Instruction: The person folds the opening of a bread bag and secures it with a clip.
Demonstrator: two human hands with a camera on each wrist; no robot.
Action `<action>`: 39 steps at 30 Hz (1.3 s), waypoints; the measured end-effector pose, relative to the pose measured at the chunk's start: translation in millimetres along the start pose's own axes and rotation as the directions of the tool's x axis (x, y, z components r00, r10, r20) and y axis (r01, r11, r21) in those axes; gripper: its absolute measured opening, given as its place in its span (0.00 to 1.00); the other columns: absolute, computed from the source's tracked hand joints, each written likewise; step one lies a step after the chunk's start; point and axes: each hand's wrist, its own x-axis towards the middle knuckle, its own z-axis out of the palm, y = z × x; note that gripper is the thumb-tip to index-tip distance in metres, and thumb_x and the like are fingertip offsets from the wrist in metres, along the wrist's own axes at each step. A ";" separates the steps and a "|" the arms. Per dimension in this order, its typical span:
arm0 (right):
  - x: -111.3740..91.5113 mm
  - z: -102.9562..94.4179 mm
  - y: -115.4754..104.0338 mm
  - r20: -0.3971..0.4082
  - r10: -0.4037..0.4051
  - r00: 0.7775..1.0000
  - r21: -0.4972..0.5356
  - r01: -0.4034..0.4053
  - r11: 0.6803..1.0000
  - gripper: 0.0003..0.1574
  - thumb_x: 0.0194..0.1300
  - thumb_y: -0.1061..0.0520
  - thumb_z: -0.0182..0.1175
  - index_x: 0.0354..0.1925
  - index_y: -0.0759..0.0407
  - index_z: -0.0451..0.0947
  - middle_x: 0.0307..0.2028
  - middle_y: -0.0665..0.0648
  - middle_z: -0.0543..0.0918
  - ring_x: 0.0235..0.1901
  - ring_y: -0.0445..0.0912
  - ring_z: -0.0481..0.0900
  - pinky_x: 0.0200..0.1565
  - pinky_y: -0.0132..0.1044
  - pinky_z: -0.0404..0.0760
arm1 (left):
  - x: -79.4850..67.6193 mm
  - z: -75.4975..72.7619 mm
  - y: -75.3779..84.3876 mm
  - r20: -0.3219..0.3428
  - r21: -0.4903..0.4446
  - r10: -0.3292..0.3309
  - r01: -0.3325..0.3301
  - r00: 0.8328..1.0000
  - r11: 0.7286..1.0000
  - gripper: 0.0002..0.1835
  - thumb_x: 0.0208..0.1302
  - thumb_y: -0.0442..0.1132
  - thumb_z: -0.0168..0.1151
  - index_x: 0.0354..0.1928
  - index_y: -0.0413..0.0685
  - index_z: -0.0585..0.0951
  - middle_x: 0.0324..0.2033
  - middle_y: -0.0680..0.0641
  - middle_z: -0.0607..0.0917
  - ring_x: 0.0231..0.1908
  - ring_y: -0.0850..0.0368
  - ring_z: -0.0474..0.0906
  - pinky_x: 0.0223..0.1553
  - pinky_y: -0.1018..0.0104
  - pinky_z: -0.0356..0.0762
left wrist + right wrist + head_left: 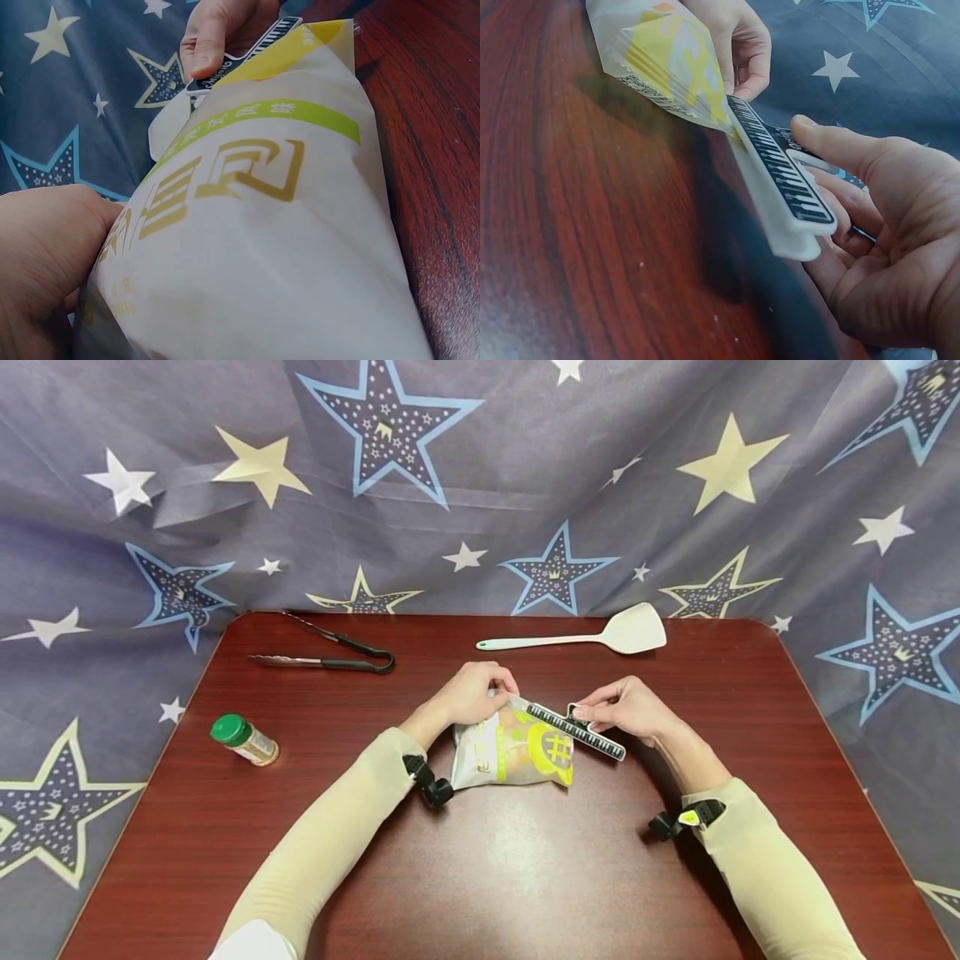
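Observation:
A white, yellow and green snack bag (517,753) is held at mid-table, its printed side turned toward me. My left hand (474,695) pinches its upper edge. Between the thumb and fingers of my right hand (630,706) is the handle of a long bag clip (600,742) with a piano-key pattern. The clip slants across the bag's upper right corner, and its lower right end sticks out past the bag. In the right wrist view, the clip's white jaws (769,202) lie at the bag's crimped end. The bag (262,255) covers most of my left fingers in the left wrist view.
Black-handled tongs (360,662) lie at the back left of the red-brown table (480,877). A white spatula (633,628) lies along the back right. Toward the left edge is a green-capped seasoning jar (247,740). Star-printed cloth (465,468) hangs behind the table.

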 end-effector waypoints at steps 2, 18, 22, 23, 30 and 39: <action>0.7 0.1 0.6 -0.001 -0.001 1.000 0.004 0.001 1.000 0.19 0.67 0.63 0.73 0.49 0.78 0.86 0.32 0.48 0.92 0.27 0.40 0.88 0.36 0.36 0.91 | 0.1 -0.2 0.5 0.001 0.002 -0.001 0.001 1.000 1.000 0.03 0.71 0.38 0.68 0.39 0.51 0.90 0.37 0.49 0.88 0.41 0.54 0.82 0.49 0.63 0.79; 1.6 5.4 4.1 -0.009 -0.061 0.998 -0.052 0.061 0.997 0.18 0.69 0.58 0.71 0.47 0.73 0.86 0.25 0.44 0.85 0.27 0.37 0.80 0.35 0.30 0.83 | -0.8 0.4 2.3 -0.011 0.008 -0.002 0.002 1.000 1.000 0.04 0.70 0.37 0.67 0.39 0.51 0.90 0.37 0.48 0.89 0.42 0.54 0.83 0.49 0.62 0.79; -0.3 4.2 4.6 0.028 -0.039 0.999 -0.014 0.039 0.999 0.22 0.74 0.57 0.66 0.53 0.77 0.82 0.28 0.42 0.85 0.28 0.36 0.78 0.35 0.28 0.80 | -1.9 -1.3 2.4 -0.019 0.009 0.001 -0.001 1.000 1.000 0.04 0.70 0.37 0.68 0.40 0.50 0.90 0.37 0.48 0.89 0.42 0.53 0.84 0.50 0.60 0.80; -0.6 3.7 4.5 0.042 -0.034 0.999 -0.004 0.035 0.999 0.23 0.75 0.57 0.65 0.55 0.78 0.81 0.29 0.42 0.84 0.29 0.36 0.77 0.35 0.28 0.79 | -2.4 -1.8 1.9 -0.022 0.007 -0.001 0.001 1.000 1.000 0.04 0.70 0.38 0.67 0.40 0.51 0.90 0.37 0.48 0.89 0.42 0.53 0.84 0.51 0.60 0.81; -3.0 4.2 0.6 0.083 -0.024 0.996 -0.013 0.025 1.000 0.24 0.76 0.58 0.63 0.57 0.79 0.79 0.30 0.42 0.84 0.29 0.35 0.77 0.36 0.28 0.79 | -8.1 -7.4 -6.5 -0.038 -0.019 0.001 -0.001 0.999 1.000 0.08 0.71 0.40 0.66 0.45 0.49 0.91 0.41 0.47 0.91 0.44 0.52 0.85 0.51 0.58 0.81; -4.8 5.2 0.7 0.101 0.001 0.995 0.035 -0.004 0.999 0.21 0.77 0.59 0.61 0.56 0.78 0.78 0.31 0.42 0.85 0.31 0.34 0.80 0.38 0.27 0.81 | -27.9 -24.6 -25.8 -0.034 -0.026 -0.013 0.012 0.999 1.000 0.11 0.70 0.43 0.68 0.50 0.49 0.90 0.43 0.48 0.91 0.43 0.52 0.85 0.50 0.56 0.81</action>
